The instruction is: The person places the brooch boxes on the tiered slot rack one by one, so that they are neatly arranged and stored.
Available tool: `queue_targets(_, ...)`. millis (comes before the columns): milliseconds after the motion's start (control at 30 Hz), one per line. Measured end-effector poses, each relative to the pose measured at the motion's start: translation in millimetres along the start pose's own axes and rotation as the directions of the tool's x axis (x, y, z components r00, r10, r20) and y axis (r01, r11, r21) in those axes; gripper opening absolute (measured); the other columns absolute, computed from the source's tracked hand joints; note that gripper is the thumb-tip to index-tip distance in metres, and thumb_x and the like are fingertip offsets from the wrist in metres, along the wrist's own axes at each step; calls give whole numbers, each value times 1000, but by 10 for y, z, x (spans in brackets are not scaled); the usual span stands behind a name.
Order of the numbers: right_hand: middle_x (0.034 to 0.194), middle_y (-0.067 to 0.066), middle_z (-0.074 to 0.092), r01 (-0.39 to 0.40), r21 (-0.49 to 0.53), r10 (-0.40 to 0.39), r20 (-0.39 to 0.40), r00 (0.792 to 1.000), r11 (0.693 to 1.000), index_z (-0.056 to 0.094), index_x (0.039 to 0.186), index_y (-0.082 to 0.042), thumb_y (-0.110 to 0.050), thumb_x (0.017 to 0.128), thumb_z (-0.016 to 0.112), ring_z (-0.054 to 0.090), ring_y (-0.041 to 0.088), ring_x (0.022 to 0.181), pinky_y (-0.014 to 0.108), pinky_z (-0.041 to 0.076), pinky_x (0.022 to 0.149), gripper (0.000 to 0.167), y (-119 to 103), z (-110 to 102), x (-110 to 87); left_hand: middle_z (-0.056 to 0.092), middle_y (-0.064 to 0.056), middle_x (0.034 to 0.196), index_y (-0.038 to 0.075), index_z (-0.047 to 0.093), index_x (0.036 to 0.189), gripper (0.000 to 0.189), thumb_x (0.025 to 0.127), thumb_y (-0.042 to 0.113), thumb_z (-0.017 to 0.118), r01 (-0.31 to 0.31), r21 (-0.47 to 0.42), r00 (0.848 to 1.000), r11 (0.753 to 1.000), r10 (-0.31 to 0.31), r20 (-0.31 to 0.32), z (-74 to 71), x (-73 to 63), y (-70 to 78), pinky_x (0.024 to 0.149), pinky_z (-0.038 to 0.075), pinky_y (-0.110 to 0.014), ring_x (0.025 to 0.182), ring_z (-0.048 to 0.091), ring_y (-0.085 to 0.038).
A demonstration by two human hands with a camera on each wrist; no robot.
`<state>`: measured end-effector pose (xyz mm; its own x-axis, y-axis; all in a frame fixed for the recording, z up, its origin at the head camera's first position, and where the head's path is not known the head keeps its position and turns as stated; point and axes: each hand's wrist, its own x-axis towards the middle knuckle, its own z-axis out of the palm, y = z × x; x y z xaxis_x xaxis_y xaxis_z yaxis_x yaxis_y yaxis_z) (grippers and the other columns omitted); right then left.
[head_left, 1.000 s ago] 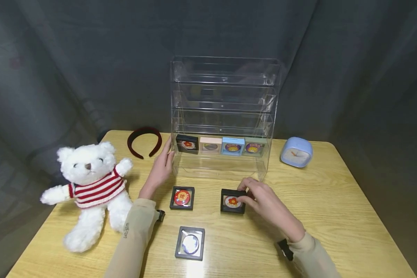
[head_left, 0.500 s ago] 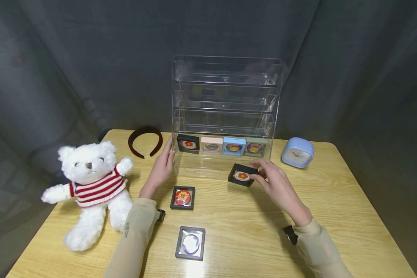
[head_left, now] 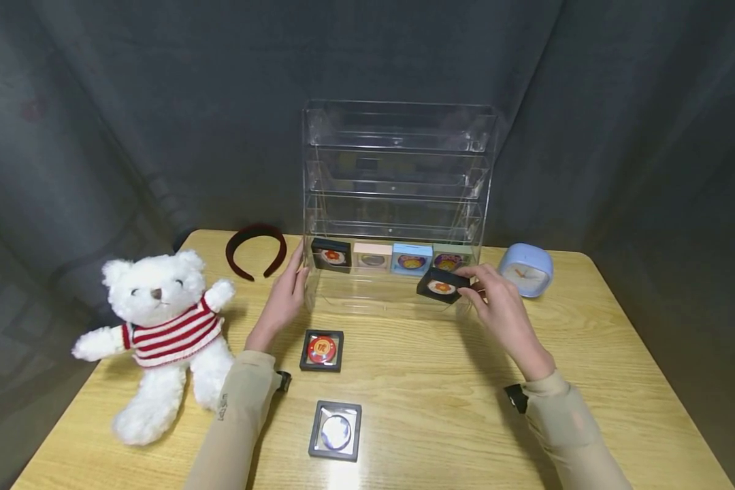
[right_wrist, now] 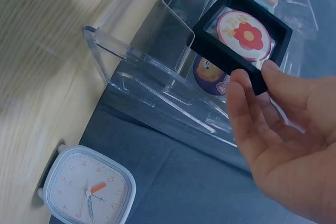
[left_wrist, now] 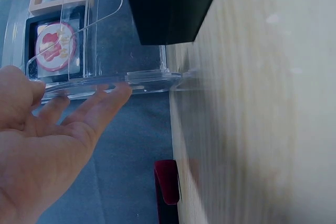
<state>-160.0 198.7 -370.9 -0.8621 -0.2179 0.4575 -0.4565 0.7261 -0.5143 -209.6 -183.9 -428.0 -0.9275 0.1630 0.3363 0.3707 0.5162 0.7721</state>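
Observation:
My right hand (head_left: 496, 299) pinches a black square display frame (head_left: 441, 286) by its right side between thumb and fingers. Inside the frame shows a round white badge with a red flower (right_wrist: 244, 36). The frame is tilted in front of the lower tiers of a clear acrylic display rack (head_left: 392, 292), overlapping the green framed box (head_left: 450, 257). My left hand (head_left: 284, 292) rests against the rack's left side, its fingers extended along the clear wall (left_wrist: 152, 81). Along one tier stand another black flower frame (head_left: 331, 255), a pink box (head_left: 371, 257) and a blue box (head_left: 412, 259).
Two dark frames lie on the wooden table: one with a red badge (head_left: 321, 350), one with a shiny disc (head_left: 335, 431). A white teddy bear (head_left: 165, 327) sits at left, near a dark red headband (head_left: 239, 238). A blue clock (head_left: 527, 270) stands right of the rack.
My right hand has lifted the black flower frame from the table and carried it back and right, up to the rack's front. My left hand has stayed at the rack's side.

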Motion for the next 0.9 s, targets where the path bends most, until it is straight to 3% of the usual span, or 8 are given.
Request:
queue_targets(100, 109, 24, 70, 4, -14, -5, -21, 1000, 1000, 72, 121, 6, 11, 94, 75, 74, 38, 85, 53, 59, 72, 27, 33, 3, 17, 60, -33, 111, 10, 17, 173, 60, 117, 9, 39, 0, -2, 1000, 1000, 0, -1, 0, 2, -2, 83, 45, -54, 57, 36, -17)
queue_targets(200, 107, 22, 71, 14, -41, -15, -35, 999, 999, 73, 120, 5, 11, 93, 77, 72, 36, 82, 51, 57, 69, 28, 58, 5, 31, 58, -30, 100, 11, 17, 173, 60, 117, 8, 39, 0, -1, 1000, 1000, 0, -2, 0, 12, -7, 82, 45, -53, 56, 36, -16)
queue_targets(433, 100, 19, 69, 25, -93, -24, 6, 1000, 995, 75, 117, 5, 9, 92, 79, 68, 30, 77, 47, 53, 66, 26, 162, 76, 20, 59, -36, 139, 10, 18, 173, 60, 117, 8, 39, -7, 1, 1000, 1000, 7, -5, 0, 8, -23, 88, 45, -56, 59, 37, -18)
queue_targets(567, 98, 17, 70, 21, -82, -19, 19, 1000, 996, 75, 116, 6, 9, 91, 79, 65, 27, 75, 44, 52, 65, 26, 193, 112, 3, 59, -36, 137, 10, 16, 173, 60, 117, 8, 39, 2, 4, 1000, 1000, -2, 1, -2, 5, -21, 87, 45, -56, 63, 45, -25)
queue_targets(733, 96, 17, 70, 10, -90, -6, 39, 999, 996, 76, 114, 5, 9, 91, 80, 62, 25, 73, 41, 51, 63, 24, 207, 134, -19, 55, -36, 147, 11, 15, 174, 61, 117, 9, 40, 14, 5, 1000, 1000, -14, 7, -7, 0, -11, 90, 45, -56, 84, 59, -41)
queue_targets(800, 98, 18, 71, 3, -94, 1, 46, 999, 996, 76, 115, 5, 8, 92, 79, 62, 25, 73, 41, 51, 63, 24, 214, 143, -24, 58, -37, 140, 11, 15, 174, 61, 117, 9, 39, 22, 1, 1000, 1000, -23, 12, -11, -1, -7, 90, 46, -55, 83, 59, -42)
queue_targets(900, 102, 19, 72, -4, -112, 10, 50, 999, 994, 76, 116, 3, 6, 92, 80, 64, 26, 72, 43, 52, 62, 24, 223, 157, -30, 61, -38, 122, 13, 14, 174, 62, 117, 9, 39, 33, -10, 999, 999, -33, 20, -11, 0, -5, 88, 45, -54, 69, 51, -34)
